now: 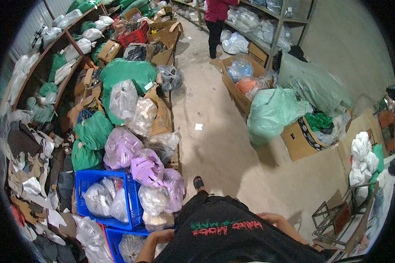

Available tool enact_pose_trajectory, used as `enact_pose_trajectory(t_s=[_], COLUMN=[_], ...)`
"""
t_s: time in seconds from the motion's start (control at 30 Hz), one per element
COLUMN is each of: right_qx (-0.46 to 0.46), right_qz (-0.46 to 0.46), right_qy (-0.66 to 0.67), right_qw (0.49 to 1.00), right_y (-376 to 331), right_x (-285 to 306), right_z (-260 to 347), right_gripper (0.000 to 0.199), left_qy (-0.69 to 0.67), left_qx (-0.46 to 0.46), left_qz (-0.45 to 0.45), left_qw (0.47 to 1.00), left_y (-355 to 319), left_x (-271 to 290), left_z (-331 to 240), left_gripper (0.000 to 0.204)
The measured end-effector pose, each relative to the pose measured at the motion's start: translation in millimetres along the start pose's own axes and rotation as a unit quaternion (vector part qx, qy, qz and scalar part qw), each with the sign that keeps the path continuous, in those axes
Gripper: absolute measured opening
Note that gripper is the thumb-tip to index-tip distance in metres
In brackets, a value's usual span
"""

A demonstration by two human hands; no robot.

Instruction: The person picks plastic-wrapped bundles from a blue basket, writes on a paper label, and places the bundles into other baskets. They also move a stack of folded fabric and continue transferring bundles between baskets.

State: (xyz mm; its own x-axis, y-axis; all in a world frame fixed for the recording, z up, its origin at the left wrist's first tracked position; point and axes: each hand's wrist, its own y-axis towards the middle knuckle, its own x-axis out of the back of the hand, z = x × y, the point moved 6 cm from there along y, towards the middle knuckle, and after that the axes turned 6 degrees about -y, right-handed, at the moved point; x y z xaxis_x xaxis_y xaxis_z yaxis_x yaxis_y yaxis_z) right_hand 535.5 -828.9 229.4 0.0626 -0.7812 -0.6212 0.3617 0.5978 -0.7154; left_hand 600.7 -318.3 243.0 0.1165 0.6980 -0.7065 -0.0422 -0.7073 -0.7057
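My left hand (pixel 163 236) is low at my side, next to the rim of a lower blue crate (pixel 114 244) that holds clear plastic bags. Its fingers are mostly hidden by my black shirt (pixel 224 223), and no held thing shows. On the other side, my right hand (pixel 270 218) is against the edge of the shirt, its fingertips out of sight. Another blue crate (pixel 129 199), filled with clear bags, sits just ahead of the lower one. Beside it are a whitish clear bag (pixel 153 199) and purple bags (pixel 147 167).
Green sacks (pixel 127 74) and boxes line the left, before wooden shelving (pixel 72 44). To the right stand a long cardboard box (pixel 235 87), a pale green sack (pixel 274 111) and a metal-framed stool (pixel 338 215). Farther up the aisle, a person (pixel 216 26) stands by metal shelves (pixel 278 26).
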Motion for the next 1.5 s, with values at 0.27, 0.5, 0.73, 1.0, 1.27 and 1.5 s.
enact_pose_trajectory(t_s=[0.27,0.5,0.73,1.0,1.27,1.5], right_qx=[0.017,0.023,0.051,0.166,0.111,0.034], right_qz=[0.047,-0.078,-0.180,-0.090,-0.057,-0.082], right_qy=[-0.255,-0.093,-0.061,-0.094,-0.285,-0.242], right_qw=[0.966,0.992,0.980,0.977,0.950,0.966], right_y=[51.5,94.5,138.1,189.4,220.2,269.6], right_x=[-91.6,-104.8,-98.0,-86.2,-75.6,-25.3], right_z=[192.0,279.7,417.5,653.8,791.2,920.2], right_gripper=[0.025,0.017,0.015,0.019,0.024,0.033], left_qy=[0.019,0.061,0.036,-0.012,0.130,0.296], left_qx=[-0.088,-0.094,-0.156,-0.227,-0.139,0.016], left_qz=[0.014,-0.119,-0.153,-0.078,-0.239,-0.223], left_qw=[0.996,0.987,0.975,0.971,0.952,0.929], left_y=[-73.9,-85.1,-72.3,-45.4,-67.9,-57.9], left_x=[41.2,33.0,28.6,32.3,-21.0,-20.4], left_z=[-115.7,-251.7,-412.7,-612.1,-783.6,-968.7], left_gripper=[0.042,0.039,0.037,0.035,0.041,0.032])
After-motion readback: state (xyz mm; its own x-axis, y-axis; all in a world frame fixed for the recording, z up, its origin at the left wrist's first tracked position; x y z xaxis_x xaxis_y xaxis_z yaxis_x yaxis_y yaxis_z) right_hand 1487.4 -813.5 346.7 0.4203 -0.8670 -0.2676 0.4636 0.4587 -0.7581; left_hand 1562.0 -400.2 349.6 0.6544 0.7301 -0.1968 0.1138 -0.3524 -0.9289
